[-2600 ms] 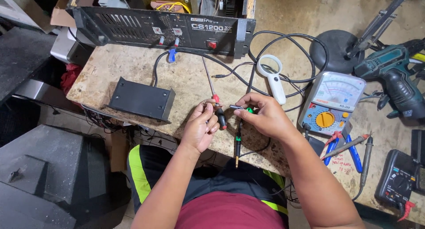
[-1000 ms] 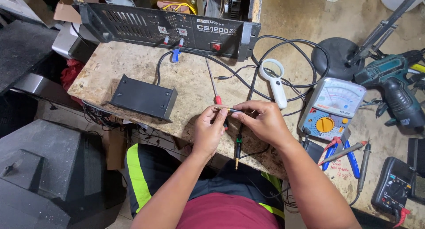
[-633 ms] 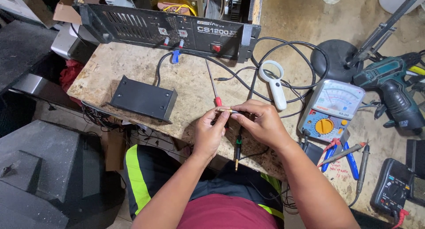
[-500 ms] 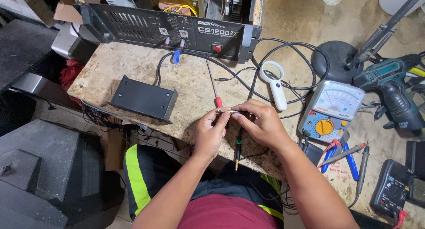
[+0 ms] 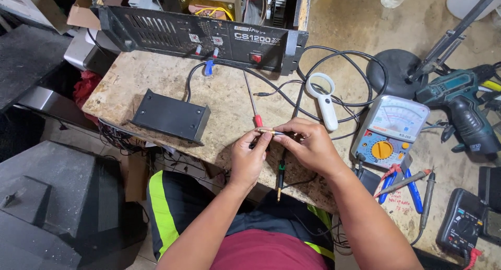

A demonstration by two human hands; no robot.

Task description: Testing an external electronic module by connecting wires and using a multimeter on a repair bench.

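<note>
Brass plug (image 5: 265, 131) between both hands (image 5: 282, 150)

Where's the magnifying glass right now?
In the head view, the white magnifying glass lies on the workbench just beyond the right hand, left of the analog multimeter.

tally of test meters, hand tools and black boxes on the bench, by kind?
Meters: 2, the analog multimeter and the black digital multimeter
Cordless drill: 1
Magnifying glass: 1
Blue-handled pliers: 1
Rack amplifier: 1
Small black box: 1
Total: 7
</note>
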